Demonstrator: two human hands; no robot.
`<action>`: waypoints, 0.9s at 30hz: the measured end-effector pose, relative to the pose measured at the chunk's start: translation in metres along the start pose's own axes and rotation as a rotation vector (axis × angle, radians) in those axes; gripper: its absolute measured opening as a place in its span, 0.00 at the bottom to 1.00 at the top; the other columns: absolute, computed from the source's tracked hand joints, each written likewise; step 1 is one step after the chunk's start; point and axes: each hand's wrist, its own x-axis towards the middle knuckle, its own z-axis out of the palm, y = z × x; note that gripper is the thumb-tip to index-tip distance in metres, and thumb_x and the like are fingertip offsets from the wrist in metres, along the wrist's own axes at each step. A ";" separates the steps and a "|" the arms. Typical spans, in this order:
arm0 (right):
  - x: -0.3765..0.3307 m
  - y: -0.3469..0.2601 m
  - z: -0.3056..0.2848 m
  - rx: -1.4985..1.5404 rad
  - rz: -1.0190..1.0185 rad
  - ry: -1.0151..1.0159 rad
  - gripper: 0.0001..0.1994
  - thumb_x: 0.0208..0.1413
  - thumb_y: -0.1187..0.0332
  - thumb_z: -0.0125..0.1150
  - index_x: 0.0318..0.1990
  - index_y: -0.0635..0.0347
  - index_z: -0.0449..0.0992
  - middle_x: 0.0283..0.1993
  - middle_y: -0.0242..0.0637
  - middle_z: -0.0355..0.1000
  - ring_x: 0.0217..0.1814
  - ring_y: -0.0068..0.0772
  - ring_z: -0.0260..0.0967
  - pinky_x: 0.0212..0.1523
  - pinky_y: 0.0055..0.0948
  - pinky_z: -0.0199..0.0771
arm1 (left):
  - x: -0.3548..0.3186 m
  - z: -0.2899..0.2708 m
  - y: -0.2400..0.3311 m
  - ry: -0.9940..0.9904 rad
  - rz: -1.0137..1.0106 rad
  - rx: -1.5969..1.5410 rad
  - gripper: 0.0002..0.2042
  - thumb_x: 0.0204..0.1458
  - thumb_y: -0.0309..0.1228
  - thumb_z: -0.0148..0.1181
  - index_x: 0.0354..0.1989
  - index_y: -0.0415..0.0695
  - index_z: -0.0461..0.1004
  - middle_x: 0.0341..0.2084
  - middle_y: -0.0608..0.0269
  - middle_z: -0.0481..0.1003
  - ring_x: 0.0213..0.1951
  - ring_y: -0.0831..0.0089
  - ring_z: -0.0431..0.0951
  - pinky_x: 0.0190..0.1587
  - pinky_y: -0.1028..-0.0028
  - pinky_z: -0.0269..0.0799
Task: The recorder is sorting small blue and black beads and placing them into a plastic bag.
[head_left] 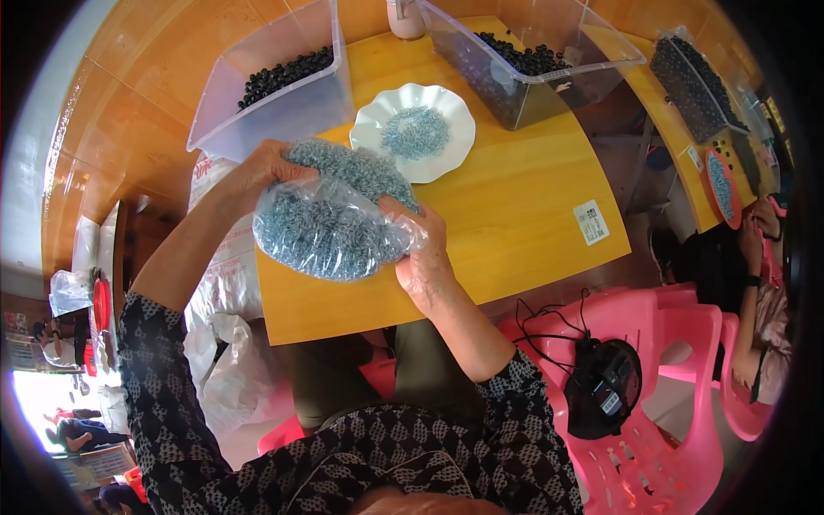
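Both of my hands hold a clear plastic bag [322, 236] above the near left part of the yellow table. It is filled with many tiny shiny blue-grey pieces, too small to name for certain. My left hand [276, 163] is closed on its upper left edge, while my right hand [421, 253] grips its right side, thumb on top. Just beyond the bag lies a white plate with a wavy rim [459, 129], a thin heap of similar blue-grey pieces [415, 133] spread in its middle.
Two clear plastic bins, one at the far left [296, 116] and one at the far right [536, 99], contain black round parts. A pink chair [635, 463] on my right bears a black device with cables [605, 386]. Another person's hand [754, 236] is near an orange dish [723, 189].
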 end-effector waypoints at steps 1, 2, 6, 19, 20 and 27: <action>0.002 0.003 -0.004 0.072 -0.005 -0.034 0.20 0.49 0.67 0.61 0.47 0.68 0.67 0.42 0.37 0.70 0.43 0.29 0.69 0.44 0.29 0.69 | 0.001 0.003 0.005 0.036 0.004 0.066 0.18 0.42 0.21 0.63 0.44 0.30 0.70 0.35 0.53 0.75 0.34 0.68 0.78 0.39 0.72 0.75; 0.004 0.004 -0.006 0.145 -0.015 -0.067 0.20 0.49 0.67 0.61 0.48 0.68 0.66 0.44 0.38 0.70 0.45 0.31 0.68 0.46 0.30 0.69 | 0.003 0.006 0.012 0.068 0.011 0.135 0.15 0.41 0.20 0.63 0.40 0.29 0.72 0.31 0.53 0.76 0.30 0.67 0.78 0.35 0.73 0.77; 0.008 0.005 -0.006 0.261 -0.016 -0.149 0.21 0.52 0.65 0.59 0.50 0.67 0.65 0.45 0.38 0.69 0.47 0.32 0.68 0.49 0.32 0.68 | 0.010 0.003 0.034 0.122 -0.021 0.229 0.16 0.38 0.19 0.64 0.39 0.30 0.73 0.31 0.55 0.77 0.30 0.70 0.78 0.36 0.74 0.76; 0.020 0.010 0.004 0.471 0.045 -0.253 0.24 0.55 0.60 0.55 0.56 0.63 0.60 0.52 0.39 0.66 0.55 0.35 0.63 0.56 0.38 0.64 | 0.023 0.037 0.070 0.203 0.054 0.481 0.11 0.40 0.21 0.63 0.33 0.28 0.75 0.25 0.57 0.76 0.26 0.70 0.77 0.31 0.71 0.74; 0.021 0.011 0.005 0.490 0.070 -0.270 0.24 0.55 0.60 0.55 0.56 0.62 0.60 0.52 0.38 0.66 0.55 0.35 0.63 0.56 0.39 0.64 | 0.023 0.035 0.071 0.204 0.052 0.483 0.11 0.40 0.21 0.63 0.33 0.28 0.75 0.25 0.57 0.76 0.26 0.70 0.77 0.31 0.71 0.74; 0.030 -0.001 0.016 0.448 0.056 -0.275 0.22 0.55 0.61 0.55 0.53 0.63 0.62 0.49 0.38 0.67 0.52 0.33 0.65 0.52 0.36 0.68 | 0.023 0.011 0.071 0.121 0.068 0.431 0.09 0.43 0.26 0.63 0.30 0.32 0.76 0.23 0.60 0.75 0.24 0.74 0.75 0.29 0.75 0.71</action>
